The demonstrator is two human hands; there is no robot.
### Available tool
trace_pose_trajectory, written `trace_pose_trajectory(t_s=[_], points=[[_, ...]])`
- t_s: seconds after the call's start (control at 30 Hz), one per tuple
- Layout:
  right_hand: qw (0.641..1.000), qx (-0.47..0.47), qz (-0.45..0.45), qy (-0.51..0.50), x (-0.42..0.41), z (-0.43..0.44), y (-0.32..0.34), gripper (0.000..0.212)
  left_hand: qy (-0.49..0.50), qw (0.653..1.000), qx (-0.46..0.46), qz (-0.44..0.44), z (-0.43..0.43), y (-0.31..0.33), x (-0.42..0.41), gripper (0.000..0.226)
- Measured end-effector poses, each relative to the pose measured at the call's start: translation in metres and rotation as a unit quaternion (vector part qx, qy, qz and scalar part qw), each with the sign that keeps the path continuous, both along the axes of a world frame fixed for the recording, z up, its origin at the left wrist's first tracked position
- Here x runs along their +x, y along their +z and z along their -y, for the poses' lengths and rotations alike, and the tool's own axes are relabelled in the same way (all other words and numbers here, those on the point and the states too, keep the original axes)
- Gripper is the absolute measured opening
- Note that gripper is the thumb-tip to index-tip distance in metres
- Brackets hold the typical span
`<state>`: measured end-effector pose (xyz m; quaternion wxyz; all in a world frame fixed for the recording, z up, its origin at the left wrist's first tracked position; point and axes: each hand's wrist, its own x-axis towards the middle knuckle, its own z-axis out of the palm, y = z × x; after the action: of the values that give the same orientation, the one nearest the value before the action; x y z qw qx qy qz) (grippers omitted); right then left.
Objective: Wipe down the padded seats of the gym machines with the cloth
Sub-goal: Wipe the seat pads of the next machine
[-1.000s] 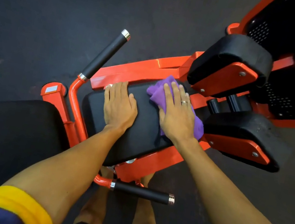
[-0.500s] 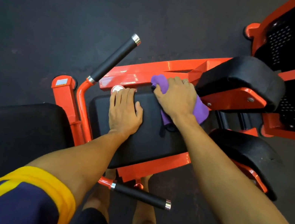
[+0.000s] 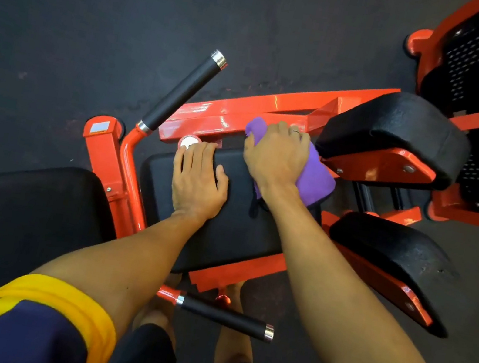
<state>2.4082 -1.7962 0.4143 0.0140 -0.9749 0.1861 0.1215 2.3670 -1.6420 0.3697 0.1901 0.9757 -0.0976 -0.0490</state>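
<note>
Head view | right grip (image 3: 276,156): fingers curled over purple cloth (image 3: 315,178), holding it against the far edge of the padded seat (image 3: 232,231) | left grip (image 3: 198,180): flat, fingers straight, palm down on the seat, just beside the right | cloth: bunched, sticking out on both sides of the hand | orange frame (image 3: 243,115): just beyond the seat

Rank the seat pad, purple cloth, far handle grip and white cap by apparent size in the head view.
Largest: seat pad
Next: far handle grip and purple cloth, too close to rank; the right hand covers much of the cloth
Smallest: white cap
</note>
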Motion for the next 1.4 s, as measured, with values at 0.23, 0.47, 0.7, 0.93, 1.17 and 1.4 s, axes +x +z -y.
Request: trace_pose_trajectory(t_s=[0.23, 0.47, 0.7, 0.93, 1.17, 1.4], points=[[1.0, 0.018, -0.003, 0.022, 0.001, 0.001, -0.003, 0.045, -0.001, 1.0, -0.005, 0.01, 0.001, -0.001, 0.001, 0.045], [0.985, 0.026, 0.157, -0.066, -0.059, -0.019, -0.013, 0.054, -0.006, 1.0, 0.0, 0.005, 0.0, -0.003, 0.0, 0.046], [0.968, -0.044, 0.167, -0.184, -0.092, -0.008, -0.015, 0.056, -0.041, 0.999, 0.004, -0.002, -0.003, -0.001, 0.001, 0.048], [0.957, -0.047, 0.136, -0.25, -0.109, -0.037, -0.013, 0.063, -0.22, 0.975, -0.023, 0.023, -0.014, -0.007, -0.003, 0.058], [0.892, 0.073, 0.051, -0.443, -0.067, 0.018, 0.008, 0.058, -0.249, 0.968, -0.014, 0.012, -0.015, -0.005, -0.003, 0.061], [0.943, -0.012, 0.107, -0.316, -0.111, -0.026, -0.007, 0.076, -0.254, 0.967, -0.022, 0.01, -0.016, -0.006, -0.003, 0.063]])
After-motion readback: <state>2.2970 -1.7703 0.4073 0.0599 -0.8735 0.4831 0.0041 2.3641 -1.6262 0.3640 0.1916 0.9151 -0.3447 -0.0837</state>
